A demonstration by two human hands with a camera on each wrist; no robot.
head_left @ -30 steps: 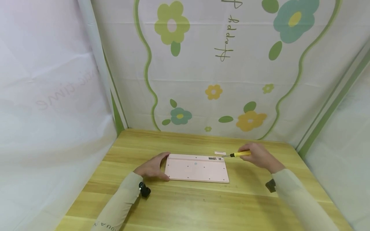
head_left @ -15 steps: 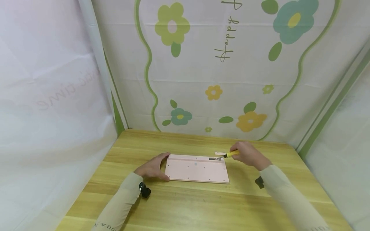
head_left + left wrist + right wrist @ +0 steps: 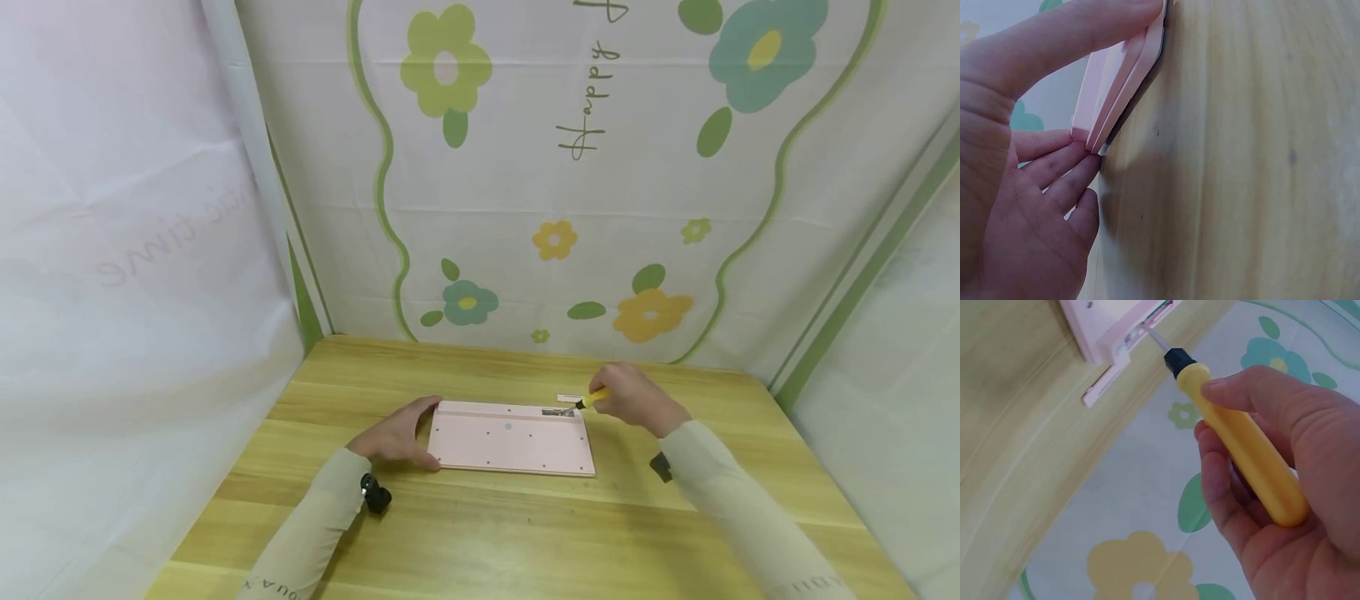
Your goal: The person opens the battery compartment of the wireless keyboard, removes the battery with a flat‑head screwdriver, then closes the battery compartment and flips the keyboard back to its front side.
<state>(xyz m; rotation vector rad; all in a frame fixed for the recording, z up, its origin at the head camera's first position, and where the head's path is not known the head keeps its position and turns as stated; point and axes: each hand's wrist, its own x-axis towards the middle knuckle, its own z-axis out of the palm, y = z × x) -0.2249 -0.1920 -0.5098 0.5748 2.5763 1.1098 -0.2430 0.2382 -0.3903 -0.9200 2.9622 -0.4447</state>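
And here's the pink keyboard (image 3: 487, 447), screw-dotted side up on the wooden table (image 3: 450, 542), about midway along and close to the far edge; the table's near edge is cut off below the head view. The left hand (image 3: 397, 433) grips its left end, thumb at the near corner, fingers at the far one — though the left wrist view crops the thumb's tip at the top, and whatever lies beneath the keyboard is hidden.

Over towards the table's far right corner, the right hand (image 3: 633, 396) has its fingers wrapped round a yellow-handled screwdriver (image 3: 1244, 447), thumb laid along the handle. From the head camera the hand covers most of that handle. The thin metal shaft slants to the right end of a dark slot (image 3: 557, 412) near the keyboard's far edge — whether the tip touches anything inside, I can't tell. The slot's details are too small to read, and the right wrist view cuts it off at the top.

Just beyond the keyboard lies a slim pink strip (image 3: 568, 398), partly hidden by the keyboard's corner in the right wrist view.
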